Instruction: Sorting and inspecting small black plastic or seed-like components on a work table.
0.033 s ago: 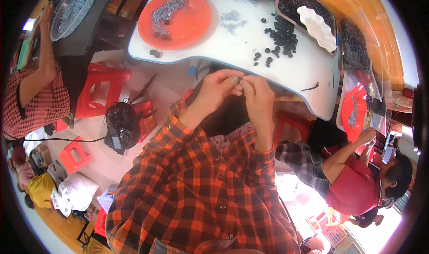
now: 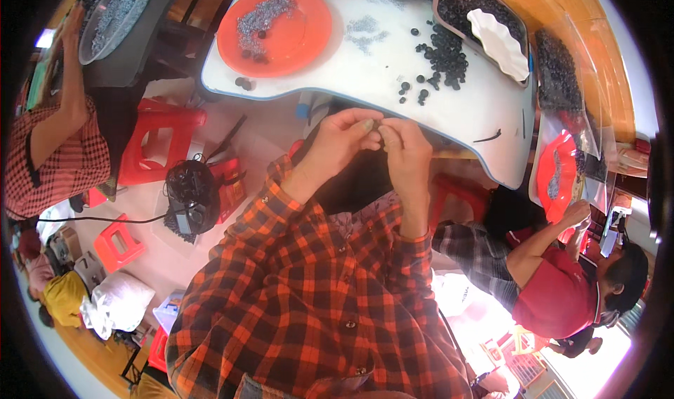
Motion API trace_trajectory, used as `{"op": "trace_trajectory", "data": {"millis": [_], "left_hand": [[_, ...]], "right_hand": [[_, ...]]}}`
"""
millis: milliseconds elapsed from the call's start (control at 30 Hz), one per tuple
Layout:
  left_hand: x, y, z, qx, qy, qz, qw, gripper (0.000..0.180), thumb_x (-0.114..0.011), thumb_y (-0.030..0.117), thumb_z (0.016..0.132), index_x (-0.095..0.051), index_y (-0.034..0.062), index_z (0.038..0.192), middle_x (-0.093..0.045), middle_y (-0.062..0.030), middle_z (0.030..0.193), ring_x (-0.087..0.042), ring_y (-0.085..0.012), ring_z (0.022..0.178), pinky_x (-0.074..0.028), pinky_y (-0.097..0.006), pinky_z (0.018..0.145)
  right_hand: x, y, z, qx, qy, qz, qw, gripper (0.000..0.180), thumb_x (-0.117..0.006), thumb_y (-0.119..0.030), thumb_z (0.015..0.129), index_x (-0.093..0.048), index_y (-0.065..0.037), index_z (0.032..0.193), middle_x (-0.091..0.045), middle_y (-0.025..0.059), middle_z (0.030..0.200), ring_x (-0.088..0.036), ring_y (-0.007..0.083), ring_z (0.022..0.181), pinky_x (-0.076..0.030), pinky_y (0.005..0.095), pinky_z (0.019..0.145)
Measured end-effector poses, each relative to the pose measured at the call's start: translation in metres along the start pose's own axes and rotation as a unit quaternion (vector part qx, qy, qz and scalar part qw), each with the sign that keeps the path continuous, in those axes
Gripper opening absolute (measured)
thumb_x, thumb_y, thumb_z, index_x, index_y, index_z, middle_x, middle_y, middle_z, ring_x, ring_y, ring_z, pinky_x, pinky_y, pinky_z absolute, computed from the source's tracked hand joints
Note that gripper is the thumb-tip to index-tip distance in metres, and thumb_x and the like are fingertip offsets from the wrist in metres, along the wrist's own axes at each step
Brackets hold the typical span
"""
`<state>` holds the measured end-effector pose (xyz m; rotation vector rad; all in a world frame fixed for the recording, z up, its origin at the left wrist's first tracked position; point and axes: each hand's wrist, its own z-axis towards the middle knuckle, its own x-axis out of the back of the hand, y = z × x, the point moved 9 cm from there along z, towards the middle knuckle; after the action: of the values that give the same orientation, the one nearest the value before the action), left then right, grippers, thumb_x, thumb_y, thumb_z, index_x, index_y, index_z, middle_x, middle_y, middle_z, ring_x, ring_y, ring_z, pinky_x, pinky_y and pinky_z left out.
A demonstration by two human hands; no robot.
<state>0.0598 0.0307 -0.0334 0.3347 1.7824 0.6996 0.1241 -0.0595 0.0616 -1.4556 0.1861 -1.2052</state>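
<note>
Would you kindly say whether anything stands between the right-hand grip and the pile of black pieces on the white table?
Nothing visible blocks the way: beyond the right-hand grip, only the edge of the white table and a few stray black pieces lie before the pile of black pieces.

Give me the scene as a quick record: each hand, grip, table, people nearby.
Left hand: fingertips pinched, meeting the right's
Right hand: fingertips pinched likewise
Grip: seemingly a small dark piece, mostly hidden
Table: white, just beyond the hands
Table left: red-orange plate holding grey bits
Table right: loose black pieces
Nearby: people on both sides
</note>
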Motion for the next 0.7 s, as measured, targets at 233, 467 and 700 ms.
{"op": "trace_trajectory", "data": {"millis": [233, 467, 700], "left_hand": [[-0.007, -0.003, 0.000, 0.029, -0.033, -0.157, 0.987, 0.022, -0.056, 0.009, 0.096, -0.061, -0.0038, 0.114, -0.066, -0.0101, 0.095, -0.066, -0.0156, 0.084, -0.058, -0.028, 0.075], [-0.009, 0.001, -0.002, 0.022, -0.012, -0.136, 0.990, 0.022, -0.058, 0.008, 0.094, -0.061, -0.0046, 0.112, -0.066, -0.0111, 0.094, -0.065, -0.0150, 0.083, -0.058, -0.027, 0.073], [-0.009, 0.002, -0.002, 0.020, 0.004, -0.084, 0.996, 0.020, -0.058, 0.007, 0.093, -0.062, -0.0039, 0.110, -0.066, -0.0110, 0.097, -0.066, -0.0143, 0.080, -0.059, -0.027, 0.072]], "right_hand": [[-0.004, 0.021, -0.010, -0.120, 0.000, 0.201, 0.972, 0.015, -0.058, -0.005, 0.093, -0.066, -0.002, 0.105, -0.063, 0.0024, 0.084, -0.057, 0.0055, 0.069, -0.048, 0.0195, 0.062], [-0.003, 0.028, -0.014, -0.133, -0.003, 0.250, 0.959, 0.016, -0.057, -0.005, 0.094, -0.065, -0.001, 0.108, -0.065, 0.0032, 0.089, -0.058, 0.0067, 0.070, -0.048, 0.0201, 0.062], [0.005, 0.035, -0.019, -0.116, 0.036, 0.232, 0.965, 0.018, -0.062, 0.001, 0.089, -0.064, 0.000, 0.107, -0.068, 0.0047, 0.090, -0.064, 0.0093, 0.078, -0.051, 0.0225, 0.068]]}}
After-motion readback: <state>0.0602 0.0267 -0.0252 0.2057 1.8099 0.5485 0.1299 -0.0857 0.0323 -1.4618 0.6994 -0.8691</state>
